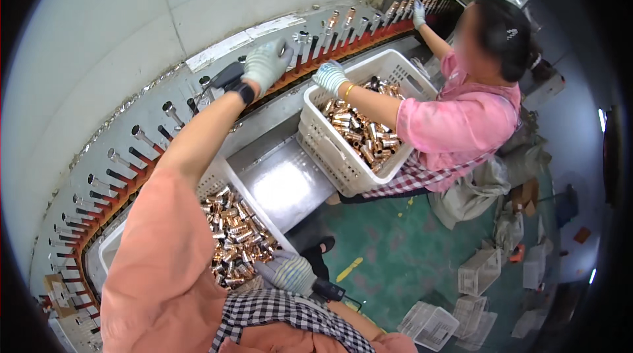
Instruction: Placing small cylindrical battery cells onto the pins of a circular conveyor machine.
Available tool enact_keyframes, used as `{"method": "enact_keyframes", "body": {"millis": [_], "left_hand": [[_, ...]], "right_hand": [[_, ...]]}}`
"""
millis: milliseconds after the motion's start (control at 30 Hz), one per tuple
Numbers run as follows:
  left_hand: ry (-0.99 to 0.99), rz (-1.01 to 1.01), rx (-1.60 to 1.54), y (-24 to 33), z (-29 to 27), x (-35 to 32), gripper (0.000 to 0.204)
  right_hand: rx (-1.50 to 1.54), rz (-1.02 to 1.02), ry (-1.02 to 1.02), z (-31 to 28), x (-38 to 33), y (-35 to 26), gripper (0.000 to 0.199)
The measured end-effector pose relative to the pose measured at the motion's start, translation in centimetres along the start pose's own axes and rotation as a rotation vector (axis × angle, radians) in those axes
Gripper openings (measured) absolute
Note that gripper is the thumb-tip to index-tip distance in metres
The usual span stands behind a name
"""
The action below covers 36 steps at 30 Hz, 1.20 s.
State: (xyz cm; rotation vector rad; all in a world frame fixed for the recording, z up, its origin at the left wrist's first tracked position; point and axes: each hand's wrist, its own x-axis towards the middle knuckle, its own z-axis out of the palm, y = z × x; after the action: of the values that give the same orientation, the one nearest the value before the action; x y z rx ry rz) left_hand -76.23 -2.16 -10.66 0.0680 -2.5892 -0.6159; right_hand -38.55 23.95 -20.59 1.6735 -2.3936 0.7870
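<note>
My left hand [266, 64], in a pale knit glove with a dark band at the wrist, is raised over the row of upright spindles [300, 49]. Its fingers are curled together; what they hold, if anything, I cannot make out. My right hand [291, 272], gloved with grey fingers, is low at the near corner of a white crate [267, 221]. Those fingers stretch toward the many small copper-coloured metal tubes [237, 237] in it. Shiny silver pieces [140, 133] top several spindles on the left.
A co-worker in pink [458, 112] reaches to the spindles with gloved hands, beside another white crate [316, 145] of metal tubes. A steel tray surface [283, 181] lies between the crates. Empty white baskets [428, 325] and sacks [471, 194] rest on the green floor [382, 247].
</note>
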Motion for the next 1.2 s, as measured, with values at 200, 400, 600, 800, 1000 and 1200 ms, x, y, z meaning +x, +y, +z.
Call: {"method": "enact_keyframes", "body": {"millis": [200,400,600,800,1000,1200], "left_hand": [[-0.27,-0.197,-0.492,0.0,-12.7,-16.4,0.03],[-1.038,-0.385,-0.162,-0.8,-20.7,-25.5,0.038],[-0.658,-0.15,-0.494,-6.3,-16.6,-26.1,0.038],[-0.626,-0.11,-0.575,-6.2,-13.5,-18.6,0.034],[-0.188,-0.066,-0.498,-6.2,-10.6,-9.7,0.034],[0.238,0.02,-0.28,-7.2,-5.3,-2.3,0.063]], "right_hand": [[0.083,0.072,-0.204,-2.1,1.4,-1.1,0.026],[0.174,0.058,-0.05,-3.5,1.7,-1.4,0.03],[0.139,0.022,0.05,-3.7,2.6,-1.9,0.031],[0.12,0.031,0.025,-2.9,1.9,-1.6,0.034],[0.077,0.017,-0.092,-2.5,1.8,-0.4,0.036],[0.076,0.026,-0.123,-1.4,1.0,-0.5,0.04]]}}
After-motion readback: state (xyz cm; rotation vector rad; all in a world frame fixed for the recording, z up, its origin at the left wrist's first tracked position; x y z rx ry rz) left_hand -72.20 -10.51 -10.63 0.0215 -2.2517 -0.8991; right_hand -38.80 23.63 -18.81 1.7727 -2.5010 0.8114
